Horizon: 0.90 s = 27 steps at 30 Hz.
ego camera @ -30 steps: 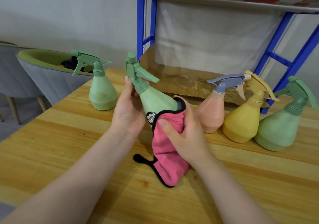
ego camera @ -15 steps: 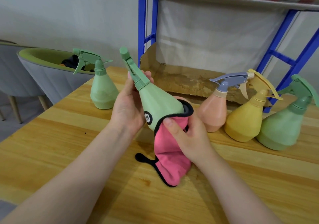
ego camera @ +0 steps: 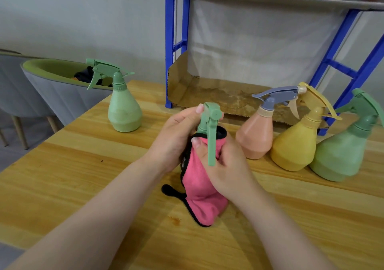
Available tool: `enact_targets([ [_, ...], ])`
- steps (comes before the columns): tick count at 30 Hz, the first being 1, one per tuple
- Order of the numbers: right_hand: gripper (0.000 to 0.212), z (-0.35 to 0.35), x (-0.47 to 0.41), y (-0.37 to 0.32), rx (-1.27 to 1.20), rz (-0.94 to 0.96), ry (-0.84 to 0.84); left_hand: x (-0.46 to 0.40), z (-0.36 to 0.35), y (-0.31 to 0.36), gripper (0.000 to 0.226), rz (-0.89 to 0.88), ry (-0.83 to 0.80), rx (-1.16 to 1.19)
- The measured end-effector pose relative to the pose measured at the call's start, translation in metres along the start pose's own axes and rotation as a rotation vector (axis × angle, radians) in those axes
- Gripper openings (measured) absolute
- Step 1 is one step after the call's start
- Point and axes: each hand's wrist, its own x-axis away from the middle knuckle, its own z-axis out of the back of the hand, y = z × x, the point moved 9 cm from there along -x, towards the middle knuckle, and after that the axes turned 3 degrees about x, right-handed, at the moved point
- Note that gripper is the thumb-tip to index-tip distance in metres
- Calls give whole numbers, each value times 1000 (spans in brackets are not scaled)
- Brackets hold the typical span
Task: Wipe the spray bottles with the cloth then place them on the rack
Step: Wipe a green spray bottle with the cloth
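Green spray bottle [ego camera: 210,128] up off the counter [ego camera: 83,176], tipped so the trigger head points straight back at the camera. Left hand [ego camera: 176,138] wrapped round the neck just under the head, grip clenched on the bottle there. Right hand [ego camera: 224,165] pressing the pink cloth [ego camera: 199,186] over the body, fingers curled round it from the near side, thumb up by the cloth's black edge.

Probably light, going by the thin plastic (no telling if there's liquid inside). Stiff shell, smooth and rounded, so likely slippy at the fat part; the neck looks like the safer place to hold, with the trigger head as a stop above the fingers. Trigger lever sticking out looks like the fragile bit, best not yanked. Cloth soft and floppy, tail hanging down to the counter.

Hard to see: nearly the whole bottle body buried under cloth and hands, so no judging how much has been wiped. Left fingertips mostly behind the head. Four more bottles on the counter: light green one [ego camera: 124,111] off to the left, peach [ego camera: 256,136], yellow [ego camera: 295,145] and darker green [ego camera: 340,151] huddled at right. Blue rack [ego camera: 169,41] behind, cut off at top and right, lower shelf lined with cardboard [ego camera: 218,95].
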Motion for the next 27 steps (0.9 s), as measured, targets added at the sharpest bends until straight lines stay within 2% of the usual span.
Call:
enact_targets([
  [3, 12, 5, 1, -4, -36, -4, 56, 0, -1, 0, 37, -26, -17, -47],
  [9, 4, 13, 2, -5, -28, 5, 155, -3, -1, -5, 36, -33, -54, 5],
  [13, 19, 21, 2, -1, -31, -2, 227, 0, -12, -4, 43, -77, -232, 22],
  [15, 23, 20, 3, -4, 16, 16, 229, 0, -11, -4, 46, -60, -254, 78],
  [19, 21, 17, 1, -2, 33, 6, 208, 1, -9, -4, 49, -46, -267, 121],
  [23, 9, 18, 1, 1, 21, -3, 183, -1, -6, -6, 38, -47, -237, 187],
  [25, 18, 18, 1, 2, 31, 1, 185, -2, -4, -8, 33, -43, -201, 218],
  [27, 13, 19, 1, 5, 37, 11, 180, -4, -1, -11, 28, -44, -162, 236],
])
